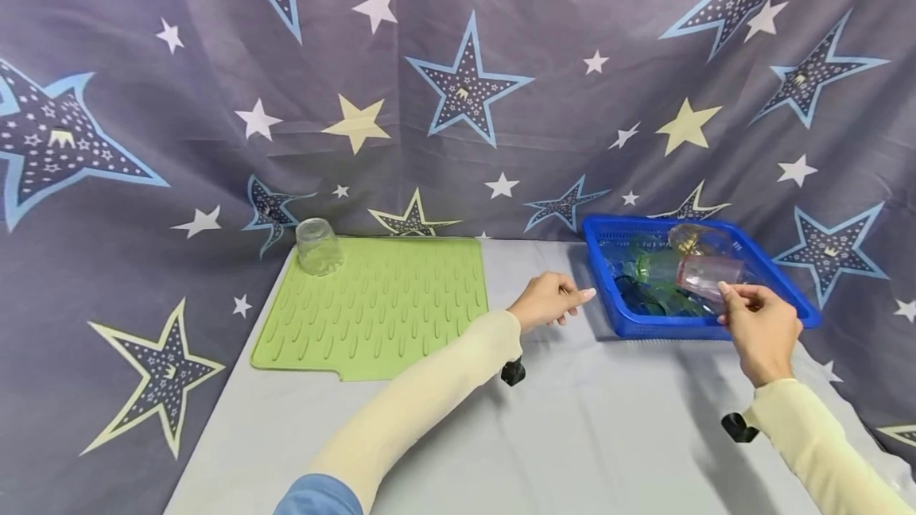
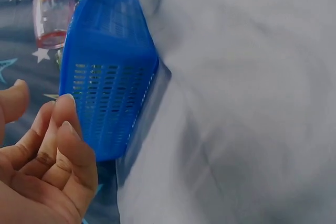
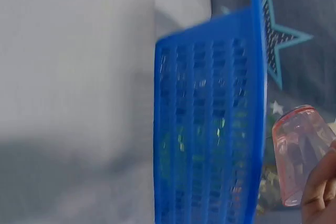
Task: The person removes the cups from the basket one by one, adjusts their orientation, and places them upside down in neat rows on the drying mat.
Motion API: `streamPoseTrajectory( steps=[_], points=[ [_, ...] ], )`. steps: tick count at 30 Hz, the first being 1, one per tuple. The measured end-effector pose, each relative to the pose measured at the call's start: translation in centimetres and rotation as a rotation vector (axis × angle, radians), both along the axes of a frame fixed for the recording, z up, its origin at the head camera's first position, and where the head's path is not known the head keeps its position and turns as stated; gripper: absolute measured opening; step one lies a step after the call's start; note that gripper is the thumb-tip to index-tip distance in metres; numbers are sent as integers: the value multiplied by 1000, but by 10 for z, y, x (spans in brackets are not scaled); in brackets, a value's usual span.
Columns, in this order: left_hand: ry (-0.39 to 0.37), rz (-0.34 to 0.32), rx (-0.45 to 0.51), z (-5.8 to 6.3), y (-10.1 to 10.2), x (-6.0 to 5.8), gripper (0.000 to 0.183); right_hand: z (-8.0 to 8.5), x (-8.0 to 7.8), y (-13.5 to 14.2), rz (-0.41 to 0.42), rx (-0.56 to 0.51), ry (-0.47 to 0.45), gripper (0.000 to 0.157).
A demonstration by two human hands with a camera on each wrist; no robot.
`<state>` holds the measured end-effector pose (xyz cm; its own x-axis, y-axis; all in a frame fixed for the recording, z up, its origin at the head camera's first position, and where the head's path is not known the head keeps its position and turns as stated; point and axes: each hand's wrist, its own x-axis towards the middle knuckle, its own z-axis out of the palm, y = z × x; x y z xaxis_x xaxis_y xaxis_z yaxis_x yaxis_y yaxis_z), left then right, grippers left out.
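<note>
My right hand (image 1: 764, 332) pinches a clear pinkish cup (image 1: 704, 274) between thumb and fingers, above the blue basket (image 1: 661, 331). The cup lies tilted on its side, its red-tinted rim (image 3: 299, 109) showing in the right wrist view. Off the basket's left side is my left hand (image 1: 549, 300), empty, thumb pointing toward the basket and fingers loosely bent. In the left wrist view its fingers (image 2: 76, 153) overlap the basket's slotted wall (image 2: 107, 90). Inside the basket are a green-tinted cup (image 1: 657, 267), a clear amber-tinted one (image 1: 701, 239) and dark glassy pieces (image 1: 637, 296).
A green ridged drying mat (image 1: 386, 300) covers the table's left part. An upturned clear cup (image 1: 318, 246) stands on its back left corner. The pale tablecloth (image 1: 572, 420) runs between mat and basket, and a star-patterned curtain (image 1: 458, 173) hangs close behind.
</note>
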<state>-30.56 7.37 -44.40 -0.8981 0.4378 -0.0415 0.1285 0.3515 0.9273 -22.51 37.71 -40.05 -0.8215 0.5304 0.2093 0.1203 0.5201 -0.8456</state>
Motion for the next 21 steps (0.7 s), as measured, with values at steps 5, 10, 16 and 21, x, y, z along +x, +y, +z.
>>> streamPoseTrajectory(
  steps=[5,10,16,21],
  points=[
    [13,-4,19,0,1,-3,35,4,5,-13,38,-192,43,22],
    [42,-25,36,8,4,-2,39,2,11,-28,145,-303,76,21],
    [20,-63,57,18,9,2,52,-1,16,-48,330,-415,113,19],
    [32,-121,94,21,15,2,60,-4,18,-60,433,-383,59,28]
  ],
)
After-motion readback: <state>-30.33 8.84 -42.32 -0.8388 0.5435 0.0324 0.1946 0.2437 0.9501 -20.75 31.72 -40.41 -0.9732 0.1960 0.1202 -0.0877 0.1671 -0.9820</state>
